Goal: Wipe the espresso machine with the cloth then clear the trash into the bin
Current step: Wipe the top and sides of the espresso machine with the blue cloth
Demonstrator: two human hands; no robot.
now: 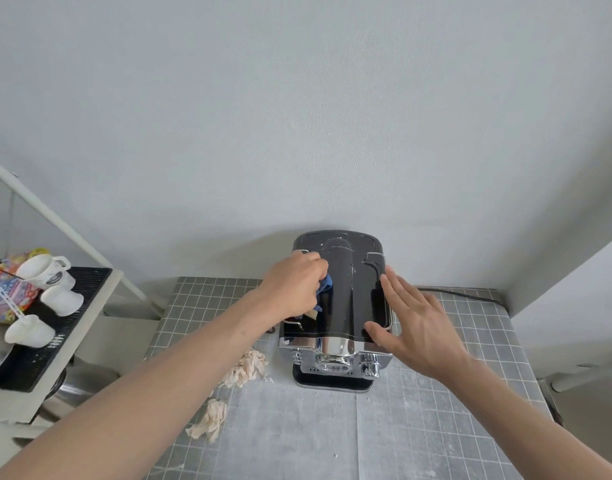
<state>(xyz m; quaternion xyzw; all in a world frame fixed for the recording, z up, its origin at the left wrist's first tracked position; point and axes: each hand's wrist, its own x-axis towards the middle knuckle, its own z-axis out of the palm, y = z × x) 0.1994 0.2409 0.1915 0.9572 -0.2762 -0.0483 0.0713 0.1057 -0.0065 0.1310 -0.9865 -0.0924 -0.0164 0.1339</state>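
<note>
Wiping is under way in the head view: the left hand (294, 284) has its fingers (316, 268) curled round a bunched blue cloth (324, 288) and presses it onto the left half of the espresso machine (342, 296) top. The right hand (415, 327) lies flat, fingers straight and slightly spread, steadying the machine's right edge and holding nothing.

The lid is glossy black, rounded at the corners, with a raised hump down the middle and pale streaks near the back; the front is mirror chrome with small knobs. That slick surface is the risk, I'd say: a hard push from the left could skate the machine across the tabletop (436, 427), and only a flat palm braces it. A black cord (467, 295) trails off behind on the right and could snag or tug if the body shifts.

Two wads of crumpled beige tissue (247, 368) and (209, 420), thin and ragged, lie on the grey gridded mat left of the machine. Light stuff; a passing forearm could knock it off the edge. No bin is in view.

Off left, white paper cups (45, 271) lie tipped on a black ridged tray (90, 282).
</note>
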